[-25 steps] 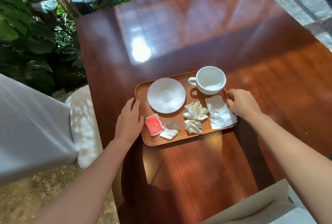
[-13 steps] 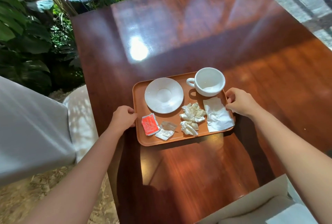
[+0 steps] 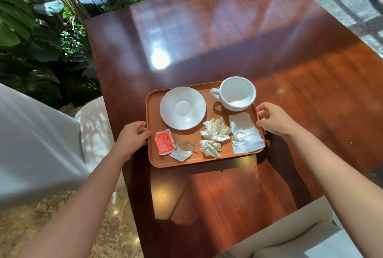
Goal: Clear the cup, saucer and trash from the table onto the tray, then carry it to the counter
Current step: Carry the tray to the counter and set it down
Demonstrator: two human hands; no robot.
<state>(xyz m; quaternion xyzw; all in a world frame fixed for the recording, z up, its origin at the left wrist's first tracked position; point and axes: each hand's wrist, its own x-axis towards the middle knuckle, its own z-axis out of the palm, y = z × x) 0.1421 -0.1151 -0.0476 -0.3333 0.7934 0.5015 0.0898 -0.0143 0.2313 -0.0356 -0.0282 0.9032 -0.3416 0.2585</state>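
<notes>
An orange-brown tray (image 3: pixel 153 100) hovers just above the dark wooden table (image 3: pixel 228 36), casting a shadow beneath. On it stand a white saucer (image 3: pixel 182 107) and an empty white cup (image 3: pixel 237 93). Trash lies along its near half: a red sachet (image 3: pixel 164 142), a torn clear wrapper (image 3: pixel 182 150), two crumpled tissues (image 3: pixel 215 130) and a flat white napkin (image 3: pixel 245 133). My left hand (image 3: pixel 132 136) grips the tray's left rim. My right hand (image 3: pixel 273 119) grips the right rim.
A white-covered chair (image 3: pixel 37 146) stands to the left, beside green plants (image 3: pixel 31 36). Another pale seat (image 3: pixel 290 237) sits at the lower right, against the table's near edge. Stone floor shows at the lower left.
My left hand went from lying flat beside the tray to curling around its left rim. The tray has lifted slightly off the table, held on both sides.
</notes>
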